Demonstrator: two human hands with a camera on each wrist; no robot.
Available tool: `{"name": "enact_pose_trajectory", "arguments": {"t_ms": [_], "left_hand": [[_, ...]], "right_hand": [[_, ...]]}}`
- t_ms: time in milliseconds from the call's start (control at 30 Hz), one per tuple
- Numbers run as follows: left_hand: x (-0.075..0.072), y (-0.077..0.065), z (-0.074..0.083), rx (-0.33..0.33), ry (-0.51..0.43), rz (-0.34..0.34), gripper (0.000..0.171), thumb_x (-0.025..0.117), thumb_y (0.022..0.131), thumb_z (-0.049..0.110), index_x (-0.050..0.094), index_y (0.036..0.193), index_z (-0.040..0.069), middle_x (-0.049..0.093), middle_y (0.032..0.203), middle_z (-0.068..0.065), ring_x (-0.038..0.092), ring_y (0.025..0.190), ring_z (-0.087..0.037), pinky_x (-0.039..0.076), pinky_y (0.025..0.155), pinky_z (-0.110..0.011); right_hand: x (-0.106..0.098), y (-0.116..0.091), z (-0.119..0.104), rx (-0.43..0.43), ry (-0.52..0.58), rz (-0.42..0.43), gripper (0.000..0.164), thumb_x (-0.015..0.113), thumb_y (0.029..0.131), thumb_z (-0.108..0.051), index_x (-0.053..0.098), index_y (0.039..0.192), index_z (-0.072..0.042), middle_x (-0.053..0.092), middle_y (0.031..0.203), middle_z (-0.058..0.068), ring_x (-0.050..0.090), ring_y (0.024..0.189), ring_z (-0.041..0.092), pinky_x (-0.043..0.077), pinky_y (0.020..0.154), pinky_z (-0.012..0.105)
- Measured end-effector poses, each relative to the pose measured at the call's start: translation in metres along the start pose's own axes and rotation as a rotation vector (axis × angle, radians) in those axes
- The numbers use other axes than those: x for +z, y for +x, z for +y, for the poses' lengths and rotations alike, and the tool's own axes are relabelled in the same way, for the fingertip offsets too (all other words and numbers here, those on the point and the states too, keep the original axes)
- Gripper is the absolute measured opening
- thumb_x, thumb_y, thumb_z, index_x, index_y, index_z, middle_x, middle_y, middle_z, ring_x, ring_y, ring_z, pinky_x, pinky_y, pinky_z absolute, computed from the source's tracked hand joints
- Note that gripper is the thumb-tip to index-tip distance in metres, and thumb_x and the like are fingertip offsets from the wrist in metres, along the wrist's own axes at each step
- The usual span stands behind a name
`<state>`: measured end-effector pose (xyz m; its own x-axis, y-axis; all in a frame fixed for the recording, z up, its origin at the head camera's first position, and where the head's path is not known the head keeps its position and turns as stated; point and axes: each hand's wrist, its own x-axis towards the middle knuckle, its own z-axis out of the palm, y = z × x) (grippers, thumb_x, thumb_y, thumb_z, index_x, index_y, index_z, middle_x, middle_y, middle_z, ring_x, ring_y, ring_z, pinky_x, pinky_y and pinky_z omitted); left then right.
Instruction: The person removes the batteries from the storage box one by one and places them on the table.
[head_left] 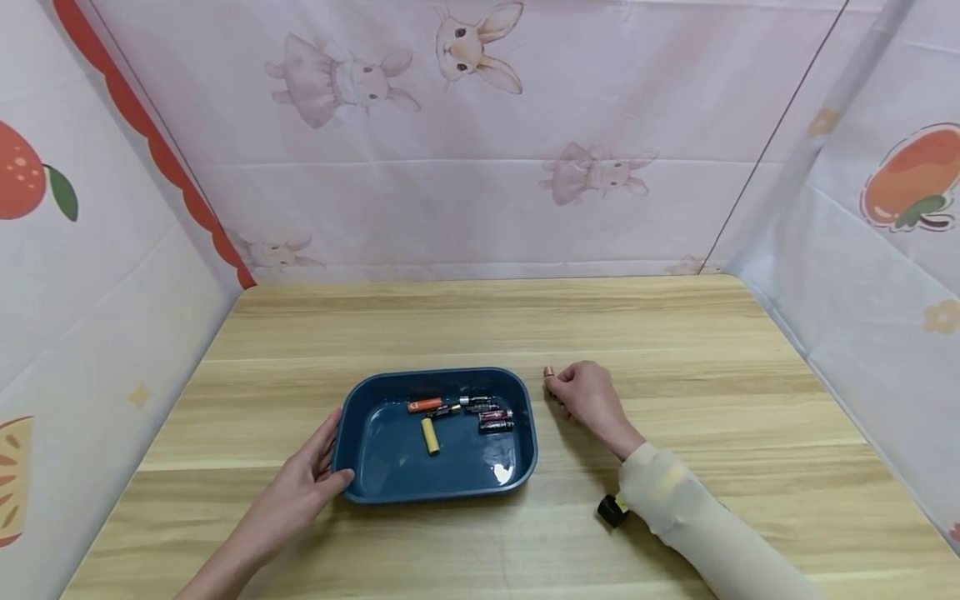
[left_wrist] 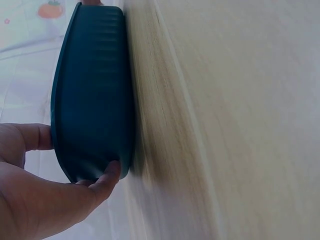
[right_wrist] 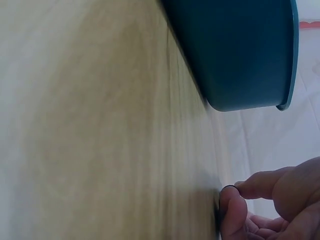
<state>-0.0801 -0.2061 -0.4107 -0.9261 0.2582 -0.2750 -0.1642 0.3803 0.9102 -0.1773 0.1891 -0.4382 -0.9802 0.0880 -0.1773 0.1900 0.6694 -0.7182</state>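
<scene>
A dark blue plastic tray stands on the table with several batteries inside. Among them are an orange battery, a yellow battery and several dark ones, such as a black-and-maroon battery. My left hand grips the tray's left end, thumb at the rim near the front corner and fingers against the outer wall. Right of the tray, my right hand pinches a copper-ended battery low at the tabletop. Its lower part is hidden by the fingers. In the right wrist view, thumb and forefinger meet around it.
The wood-grain table is enclosed by printed cloth at the back and both sides. A small black object with a yellow mark sits by the right sleeve's cuff.
</scene>
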Motion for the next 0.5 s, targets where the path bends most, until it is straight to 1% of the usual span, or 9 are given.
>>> {"name": "enact_pose_trajectory", "arguments": {"t_ms": [300,500], "left_hand": [[-0.0008,-0.0003,0.0004,-0.011,-0.004,0.000,0.085,0.056,0.102,0.001,0.001,0.166,0.004,0.007,0.170,-0.023,0.017,0.154,-0.040,0.030,0.115,-0.043],[-0.0011,0.0001,0.0008,-0.019,-0.003,0.003,0.085,0.056,0.101,0.001,0.001,0.166,0.004,0.007,0.170,-0.023,0.016,0.155,-0.040,0.029,0.115,-0.043]], "right_hand": [[0.0015,0.0015,-0.0002,0.008,0.016,0.013,0.025,0.069,0.099,-0.023,0.077,0.084,-0.004,0.068,0.063,0.004,0.061,0.047,0.014,0.053,0.043,0.026],[0.0013,0.0011,-0.0004,0.007,0.025,0.023,0.028,0.068,0.100,-0.025,0.077,0.084,-0.004,0.069,0.066,0.004,0.062,0.047,0.014,0.054,0.043,0.027]]}}
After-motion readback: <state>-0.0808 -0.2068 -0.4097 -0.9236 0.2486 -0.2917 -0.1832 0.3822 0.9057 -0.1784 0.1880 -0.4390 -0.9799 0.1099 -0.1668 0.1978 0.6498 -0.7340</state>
